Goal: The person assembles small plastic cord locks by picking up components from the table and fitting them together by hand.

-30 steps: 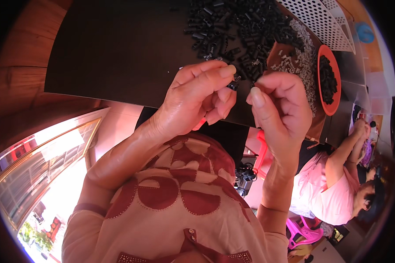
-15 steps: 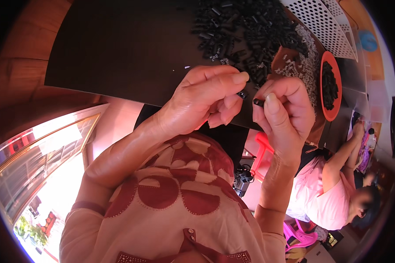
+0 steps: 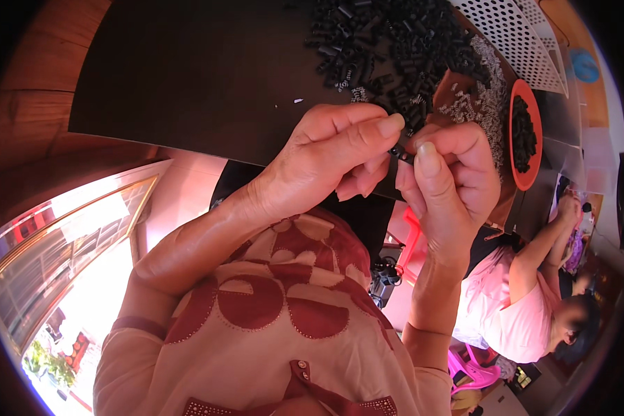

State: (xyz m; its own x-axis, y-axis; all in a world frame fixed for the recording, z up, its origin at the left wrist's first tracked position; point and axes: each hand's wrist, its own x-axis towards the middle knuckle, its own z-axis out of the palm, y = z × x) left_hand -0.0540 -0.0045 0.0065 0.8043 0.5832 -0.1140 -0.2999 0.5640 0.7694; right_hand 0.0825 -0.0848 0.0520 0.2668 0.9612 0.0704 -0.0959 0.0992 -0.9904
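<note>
My left hand (image 3: 333,152) is closed in a pinch, with a small dark piece (image 3: 395,150) showing at its thumb tip. Opposite it, my right hand (image 3: 457,177) pinches a short black tube (image 3: 408,159) between thumb and forefinger. The two pieces meet end to end or nearly so; the fingers partly hide them. Both hands are above the near edge of a dark brown table (image 3: 180,76). Beyond them lies a heap of small black tubes (image 3: 409,41), with small metal springs (image 3: 489,97) in a pile along its right side.
A red-orange bowl (image 3: 539,135) holding black pieces stands at the right, near a white perforated basket (image 3: 509,35). A small white scrap (image 3: 298,100) lies on the table. At the lower right a person in pink (image 3: 499,301) sits near a magenta plastic chair (image 3: 475,374).
My hands have come closer together, so the gap between the two small pieces has closed or nearly closed. The left hand shifted slightly right.
</note>
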